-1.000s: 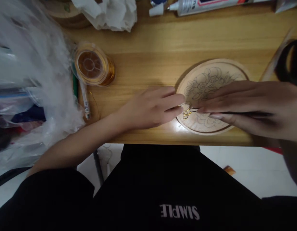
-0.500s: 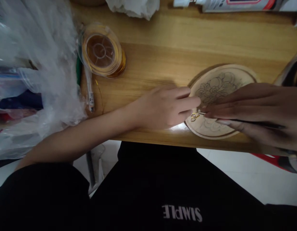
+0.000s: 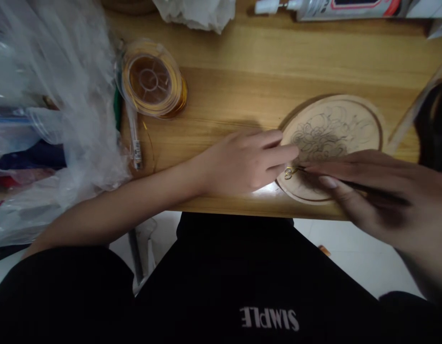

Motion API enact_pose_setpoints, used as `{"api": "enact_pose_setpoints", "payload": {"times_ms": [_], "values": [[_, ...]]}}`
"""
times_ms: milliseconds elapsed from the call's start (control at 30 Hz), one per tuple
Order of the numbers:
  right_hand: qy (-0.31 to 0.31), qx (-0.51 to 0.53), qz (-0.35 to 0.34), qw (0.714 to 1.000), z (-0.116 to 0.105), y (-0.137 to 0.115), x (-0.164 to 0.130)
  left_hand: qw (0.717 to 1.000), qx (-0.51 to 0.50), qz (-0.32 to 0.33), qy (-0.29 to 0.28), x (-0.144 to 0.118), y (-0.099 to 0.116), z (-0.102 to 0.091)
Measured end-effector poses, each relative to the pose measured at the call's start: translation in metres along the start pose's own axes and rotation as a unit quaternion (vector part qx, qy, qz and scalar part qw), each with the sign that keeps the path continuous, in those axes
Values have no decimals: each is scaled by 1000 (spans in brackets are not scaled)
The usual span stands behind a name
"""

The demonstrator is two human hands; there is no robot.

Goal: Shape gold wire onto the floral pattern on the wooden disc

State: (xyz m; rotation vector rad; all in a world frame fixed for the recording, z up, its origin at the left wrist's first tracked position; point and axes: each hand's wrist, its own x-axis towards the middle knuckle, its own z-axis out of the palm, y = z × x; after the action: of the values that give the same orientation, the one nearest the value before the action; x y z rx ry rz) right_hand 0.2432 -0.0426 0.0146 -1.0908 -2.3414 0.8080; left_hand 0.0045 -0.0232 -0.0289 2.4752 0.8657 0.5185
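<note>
The right hand [image 3: 378,191] pinches a thin dark tool [image 3: 371,190], probably tweezers though the view is too dim to be sure, its tip at a small curl of gold wire [image 3: 289,172]. The left hand [image 3: 247,160] lies flat with its fingers held together, fingertips pressing beside the curl. The wire sits on the left rim of a round wooden disc [image 3: 353,125] drawn with a flower outline, near the front edge of the tabletop [image 3: 242,67].

To do this well, the left fingertips should pin the disc so it cannot slide, and the tool should nudge the curl gently along the drawn line rather than lift it.

Toward the left edge stands a spool of gold wire [image 3: 151,81], with a pen [image 3: 133,134] just beside it and crumpled clear plastic bags [image 3: 56,95] beyond. A glue tube [image 3: 331,7] lies along the back edge.
</note>
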Motion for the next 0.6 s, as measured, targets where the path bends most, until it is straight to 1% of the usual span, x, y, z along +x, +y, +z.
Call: {"api": "enact_pose_setpoints", "payload": {"times_ms": [133, 233, 333, 500, 600], "values": [[94, -19, 81, 992, 16, -11, -8, 1000, 9, 6, 12, -1, 1, 0], [133, -36, 120, 983, 24, -18, -13, 1000, 5, -12, -9, 0, 2, -1], [137, -39, 111, 984, 26, -18, -15, 1000, -4, -18, -15, 0, 2, -2], [117, -30, 71, 990, 21, -12, -17, 1000, -15, -23, -9, 0, 1, -1], [107, -8, 38, 993, 20, -7, -18, 1000, -9, -28, 2, 0, 2, 0]]}}
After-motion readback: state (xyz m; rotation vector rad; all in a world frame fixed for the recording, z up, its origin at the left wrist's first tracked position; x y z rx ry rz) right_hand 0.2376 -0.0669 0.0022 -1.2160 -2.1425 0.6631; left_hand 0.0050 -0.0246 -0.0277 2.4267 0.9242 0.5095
